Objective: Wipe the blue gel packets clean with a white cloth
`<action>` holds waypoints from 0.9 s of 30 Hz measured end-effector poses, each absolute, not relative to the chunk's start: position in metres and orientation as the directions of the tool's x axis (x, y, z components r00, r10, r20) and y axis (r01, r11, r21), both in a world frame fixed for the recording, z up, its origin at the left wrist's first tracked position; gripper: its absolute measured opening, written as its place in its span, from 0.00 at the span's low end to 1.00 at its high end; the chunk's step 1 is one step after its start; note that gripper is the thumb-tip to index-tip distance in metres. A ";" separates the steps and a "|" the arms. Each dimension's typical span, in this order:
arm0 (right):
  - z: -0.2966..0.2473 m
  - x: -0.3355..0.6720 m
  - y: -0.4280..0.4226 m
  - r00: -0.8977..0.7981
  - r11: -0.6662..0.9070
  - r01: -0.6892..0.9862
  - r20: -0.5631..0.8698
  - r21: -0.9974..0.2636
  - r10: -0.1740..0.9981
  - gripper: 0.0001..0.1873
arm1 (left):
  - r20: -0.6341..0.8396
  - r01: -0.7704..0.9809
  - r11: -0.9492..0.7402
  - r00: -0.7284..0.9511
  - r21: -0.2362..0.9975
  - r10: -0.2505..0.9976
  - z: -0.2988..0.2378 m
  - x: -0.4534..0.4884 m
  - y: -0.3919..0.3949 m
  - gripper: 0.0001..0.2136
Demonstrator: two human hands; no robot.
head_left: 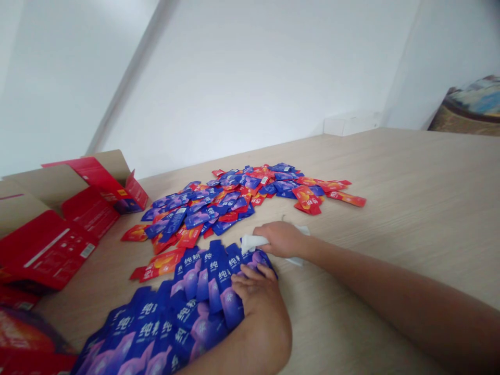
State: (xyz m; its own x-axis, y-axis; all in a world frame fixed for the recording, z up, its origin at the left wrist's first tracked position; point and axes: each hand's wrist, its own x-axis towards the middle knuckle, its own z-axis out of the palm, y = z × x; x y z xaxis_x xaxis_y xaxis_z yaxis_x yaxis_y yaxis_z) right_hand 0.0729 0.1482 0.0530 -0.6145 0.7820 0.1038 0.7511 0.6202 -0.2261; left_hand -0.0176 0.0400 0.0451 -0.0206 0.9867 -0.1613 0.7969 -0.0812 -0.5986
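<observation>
A: From the head camera, what does each hand have?

B: The left hand [253, 294] lies across a fanned, overlapping row of blue sachets [167, 323], its grip open, with the fingers spread and pressing on them. The right hand [281, 239] has its grip closed over a white strip [253, 242], just beside that row. I cannot tell what the strip is made of.

A: What else is close by?

B: A loose heap of blue and red sachets [219, 200] spreads over the table [390, 208], just beyond the hands. An opened cardboard carton [78, 187] with red printing sits to the left.

A: What could go wrong here?

B: The glossy sachets look slippery, so a tug on the strip or a shift of the left palm could drag the row askew. An arm brushing the heap could also push loose sachets into that row.
</observation>
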 end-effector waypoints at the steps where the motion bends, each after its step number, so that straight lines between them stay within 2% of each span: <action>1: 0.055 0.072 0.147 -0.626 0.635 0.734 0.123 -0.240 0.770 0.14 | -0.163 0.799 -0.081 -0.022 -0.596 0.986 0.045 -0.018 0.040 0.28; 4: 0.056 0.067 0.141 -0.709 0.719 0.640 0.152 -0.272 0.689 0.14 | -0.163 0.806 -0.083 -0.017 -0.586 0.986 0.045 -0.018 0.041 0.28; 7: 0.051 0.063 0.139 -0.753 0.749 0.602 0.117 -0.276 0.648 0.14 | -0.166 0.811 -0.081 -0.020 -0.580 0.986 0.047 -0.018 0.042 0.28; 14: 0.048 0.074 0.150 -0.616 0.617 0.757 0.080 -0.213 0.784 0.14 | -0.129 0.824 -0.061 -0.015 -0.564 0.991 0.045 -0.016 0.037 0.27; 18: 0.057 0.068 0.140 -0.663 0.679 0.684 0.159 -0.267 0.731 0.14 | -0.092 0.877 -0.012 -0.037 -0.480 0.995 0.042 -0.016 0.038 0.25; 21: 0.056 0.060 0.133 -0.733 0.726 0.618 0.113 -0.303 0.671 0.14 | -0.076 0.903 0.011 -0.049 -0.429 0.996 0.042 -0.015 0.038 0.23; 24: 0.049 0.059 0.136 -0.705 0.684 0.668 0.044 -0.292 0.708 0.15 | -0.080 0.893 0.000 -0.040 -0.450 0.996 0.042 -0.015 0.037 0.24; 27: 0.045 0.066 0.144 -0.625 0.614 0.752 0.039 -0.239 0.780 0.15 | -0.084 0.877 -0.015 -0.028 -0.480 0.996 0.041 -0.014 0.036 0.24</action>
State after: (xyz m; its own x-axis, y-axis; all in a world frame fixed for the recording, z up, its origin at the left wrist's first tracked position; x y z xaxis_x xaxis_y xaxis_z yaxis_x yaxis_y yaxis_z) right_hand 0.0663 0.1443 0.0453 -0.6248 0.7799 0.0387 0.7519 0.6143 -0.2393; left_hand -0.0143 0.0359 0.0412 -0.0285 0.9961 -0.0837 0.8772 -0.0152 -0.4798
